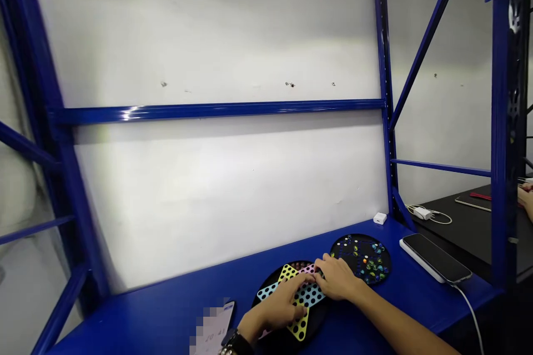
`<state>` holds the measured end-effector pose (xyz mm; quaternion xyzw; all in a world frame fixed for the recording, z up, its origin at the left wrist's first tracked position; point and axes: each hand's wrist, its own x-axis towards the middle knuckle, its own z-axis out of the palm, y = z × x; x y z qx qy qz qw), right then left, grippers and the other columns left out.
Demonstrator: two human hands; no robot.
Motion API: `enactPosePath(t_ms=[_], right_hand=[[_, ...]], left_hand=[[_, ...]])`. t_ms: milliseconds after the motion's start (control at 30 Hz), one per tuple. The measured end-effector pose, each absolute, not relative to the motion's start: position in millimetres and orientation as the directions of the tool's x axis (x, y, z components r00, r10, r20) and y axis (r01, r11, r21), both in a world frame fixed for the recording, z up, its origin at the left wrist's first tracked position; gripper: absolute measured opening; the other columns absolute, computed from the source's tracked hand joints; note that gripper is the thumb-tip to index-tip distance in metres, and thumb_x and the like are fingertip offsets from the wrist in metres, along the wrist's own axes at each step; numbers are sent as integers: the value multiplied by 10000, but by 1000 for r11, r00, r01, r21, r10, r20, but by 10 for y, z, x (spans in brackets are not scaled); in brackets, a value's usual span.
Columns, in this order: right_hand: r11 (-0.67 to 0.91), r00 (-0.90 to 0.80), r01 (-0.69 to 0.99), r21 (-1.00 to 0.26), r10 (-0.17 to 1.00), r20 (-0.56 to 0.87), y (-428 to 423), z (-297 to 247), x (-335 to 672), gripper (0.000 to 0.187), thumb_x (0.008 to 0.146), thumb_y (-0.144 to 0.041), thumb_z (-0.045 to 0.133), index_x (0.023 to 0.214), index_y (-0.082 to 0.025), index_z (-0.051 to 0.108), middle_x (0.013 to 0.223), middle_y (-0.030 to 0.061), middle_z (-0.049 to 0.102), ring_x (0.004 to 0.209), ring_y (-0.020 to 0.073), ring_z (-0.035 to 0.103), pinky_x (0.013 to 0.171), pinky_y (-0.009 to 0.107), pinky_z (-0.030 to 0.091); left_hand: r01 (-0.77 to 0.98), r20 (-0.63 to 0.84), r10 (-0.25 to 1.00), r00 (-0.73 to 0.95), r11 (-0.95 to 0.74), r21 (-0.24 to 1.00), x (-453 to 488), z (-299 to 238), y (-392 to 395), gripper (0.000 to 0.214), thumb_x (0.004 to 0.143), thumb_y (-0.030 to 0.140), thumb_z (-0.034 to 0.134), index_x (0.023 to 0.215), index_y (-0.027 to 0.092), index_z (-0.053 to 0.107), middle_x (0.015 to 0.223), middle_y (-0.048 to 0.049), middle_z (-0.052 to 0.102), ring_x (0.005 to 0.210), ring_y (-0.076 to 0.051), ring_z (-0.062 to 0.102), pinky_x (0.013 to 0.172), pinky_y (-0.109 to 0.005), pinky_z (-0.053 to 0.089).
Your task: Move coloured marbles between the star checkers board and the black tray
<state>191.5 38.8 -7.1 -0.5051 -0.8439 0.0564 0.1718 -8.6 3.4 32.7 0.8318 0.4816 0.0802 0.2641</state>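
Wristwatch [238, 345], hands [280, 303] over star board [310, 294], yellow tip [300, 329] nearward, long axis unclear

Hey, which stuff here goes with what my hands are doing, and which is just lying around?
In use:
star-patterned board, under left hand and right hand
tray of marbles beside it, probably

Seemingly lying about:
dark phone on white slab
lit phone, left of the board
small white block
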Motion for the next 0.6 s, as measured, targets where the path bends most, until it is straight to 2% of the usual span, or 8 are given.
enactPosePath(t_ms=[133,267,467,600], right_hand=[[465,-429,866,-186,880,203,378,-92,1843,346,959,-332,381,1126,-177,642,1148,162,665,1032,305,661,866,428,481],[458,-436,876,-152,886,160,398,-62,1824,378,963,-327,371,1160,-139,634,1092,189,713,997,329,691,840,447,508],[489,-482,870,-63,870,102,413,-16,1796,386,959,-275,369,1104,-107,685,1045,212,735,953,323,716,826,442,525],[506,-501,861,-47,861,92,410,1,1798,415,955,-274,363,1013,-112,740,1021,219,741,946,325,719,809,439,536]], left_hand=[[744,-63,860,507,-400,535,-93,239,30,655,644,187,598,1294,251,539,1452,-29,534,1350,-274,448,1194,-410,288],[742,-55,860,508,-404,535,-77,239,18,625,625,170,574,1242,264,552,1427,-20,549,1330,-274,458,1186,-422,287],[750,-41,863,504,-413,517,-93,195,25,572,629,178,556,1194,271,563,1393,-7,576,1320,-286,455,1181,-437,281],[753,-43,864,502,-413,512,-121,135,56,592,632,173,555,1217,267,550,1468,-11,517,1352,-275,425,1195,-429,259]])
